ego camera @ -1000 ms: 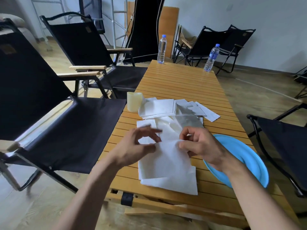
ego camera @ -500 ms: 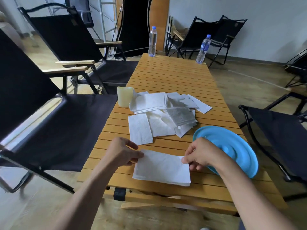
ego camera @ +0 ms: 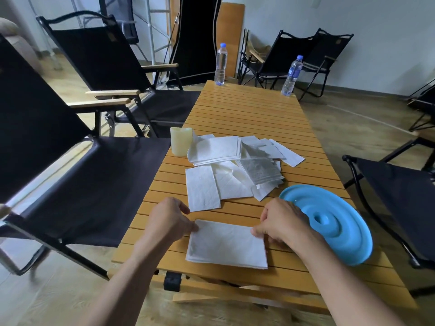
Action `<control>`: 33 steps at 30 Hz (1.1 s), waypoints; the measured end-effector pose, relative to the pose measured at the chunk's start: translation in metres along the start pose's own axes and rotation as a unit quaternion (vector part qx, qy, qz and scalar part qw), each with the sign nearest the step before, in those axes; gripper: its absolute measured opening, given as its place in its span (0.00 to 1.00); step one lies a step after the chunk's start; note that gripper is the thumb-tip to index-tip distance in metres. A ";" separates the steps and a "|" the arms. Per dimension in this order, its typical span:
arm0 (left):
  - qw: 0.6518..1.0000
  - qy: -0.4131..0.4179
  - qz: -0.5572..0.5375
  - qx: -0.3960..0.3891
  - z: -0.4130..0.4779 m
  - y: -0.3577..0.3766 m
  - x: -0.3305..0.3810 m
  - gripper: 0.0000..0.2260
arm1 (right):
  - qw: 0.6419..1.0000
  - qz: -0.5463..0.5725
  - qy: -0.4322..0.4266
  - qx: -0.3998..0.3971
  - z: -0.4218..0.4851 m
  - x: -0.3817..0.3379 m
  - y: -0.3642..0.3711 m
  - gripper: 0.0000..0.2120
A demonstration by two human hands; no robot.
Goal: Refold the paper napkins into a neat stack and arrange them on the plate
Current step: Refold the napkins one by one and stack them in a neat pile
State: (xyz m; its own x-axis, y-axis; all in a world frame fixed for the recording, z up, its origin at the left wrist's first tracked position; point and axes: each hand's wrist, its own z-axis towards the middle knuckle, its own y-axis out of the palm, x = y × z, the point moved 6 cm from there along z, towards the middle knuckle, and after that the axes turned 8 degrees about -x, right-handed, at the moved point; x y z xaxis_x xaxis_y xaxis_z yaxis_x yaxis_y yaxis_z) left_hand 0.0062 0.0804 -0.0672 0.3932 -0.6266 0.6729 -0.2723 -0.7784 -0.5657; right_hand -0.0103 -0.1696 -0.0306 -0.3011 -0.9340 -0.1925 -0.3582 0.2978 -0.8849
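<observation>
Wooden slat worktop (ego camera: 247, 114) runs away from the camera. Black folding chairs: one (ego camera: 94, 184) along the left edge, another (ego camera: 101, 55) behind it, one (ego camera: 400, 196) off the right edge, more by the back wall.

Blue plate (ego camera: 353, 245) sits at the right edge, close to the near-right corner, nothing on it. Loose napkin pile (ego camera: 237, 175) lies mid-worktop, white sheets overlapping at mixed angles. A tidier stack (ego camera: 215, 149) rests on the pile's far-left part, and a single napkin (ego camera: 202, 189) lies flat on the side towards the near edge.

Folded napkin (ego camera: 227, 245) lies flat near the near edge, about midway between the left and right edges, apart from the pile and not on the plate. Layered edges show along its near side.

Left hand (ego camera: 169, 220) is at the folded napkin's far-left corner, fingers curled, thumb tip touching the corner; cannot tell if it actually grips. Right hand (ego camera: 282, 222) is at the far-right corner, thumb on top of the paper, fingers curled at the edge, pinching it. This hand is just beside the plate's rim.

Cream cup (ego camera: 181, 141) stands upright at the left edge, touching the pile. Two water bottles stand upright at the far corners: far-left bottle (ego camera: 220, 64), far-right bottle (ego camera: 292, 75).
</observation>
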 end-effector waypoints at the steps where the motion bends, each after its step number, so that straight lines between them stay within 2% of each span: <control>1: 1.000 0.003 0.000 0.012 0.001 -0.003 0.000 0.15 | 0.999 -0.006 -0.014 0.041 0.004 -0.009 -0.006 0.13; 3: 0.999 0.014 -0.004 0.031 0.003 -0.006 0.001 0.14 | 0.992 0.038 -0.075 0.094 0.013 -0.036 -0.010 0.12; 5: 0.999 0.024 -0.008 0.047 0.003 -0.009 0.001 0.14 | 0.985 0.088 -0.121 0.090 0.025 -0.064 -0.001 0.14; 9: 0.997 0.028 0.005 0.075 0.001 -0.015 0.001 0.13 | 0.990 0.073 -0.086 0.089 0.049 -0.089 0.021 0.21; 15: 0.993 0.040 0.016 0.113 -0.005 -0.028 0.001 0.14 | 0.979 0.172 -0.086 0.071 0.057 -0.094 0.022 0.09; 17: 0.990 0.061 0.006 0.130 -0.011 -0.032 0.007 0.18 | 0.963 0.221 -0.130 0.077 0.050 -0.095 0.011 0.07; 20: 0.971 0.154 0.004 0.182 -0.021 -0.040 0.021 0.29 | 0.925 0.278 -0.230 0.118 0.030 -0.090 -0.011 0.05; 23: 0.954 0.236 0.029 0.184 -0.029 -0.043 0.034 0.37 | 0.887 0.292 -0.330 0.137 0.002 -0.081 -0.026 0.09; 24: 0.951 0.250 0.051 0.176 -0.031 -0.042 0.037 0.35 | 0.880 0.292 -0.349 0.138 -0.006 -0.077 -0.029 0.10; 26: 0.940 0.277 0.101 0.173 -0.034 -0.039 0.043 0.21 | 0.872 0.302 -0.362 0.134 -0.017 -0.065 -0.034 0.11; 28: 0.938 0.305 0.072 0.152 -0.037 -0.039 0.046 0.09 | 0.873 0.326 -0.341 0.119 -0.018 -0.050 -0.035 0.09; 30: 0.947 0.311 -0.021 0.081 -0.036 -0.039 0.044 0.05 | 0.875 0.377 -0.293 0.086 -0.014 -0.032 -0.034 0.07; 33: 0.964 0.231 -0.125 -0.042 -0.030 -0.033 0.036 0.06 | 0.868 0.453 -0.202 0.008 -0.005 -0.004 -0.026 0.05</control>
State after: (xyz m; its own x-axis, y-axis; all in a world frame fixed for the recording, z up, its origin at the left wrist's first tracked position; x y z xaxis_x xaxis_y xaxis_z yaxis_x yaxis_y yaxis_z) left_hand 0.0033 0.0823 -0.0104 0.0271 -0.3540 0.9349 -0.2970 -0.8958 -0.3306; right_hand -0.0042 -0.1725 -0.0042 -0.1165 -0.3126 -0.9427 -0.1230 0.9464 -0.2986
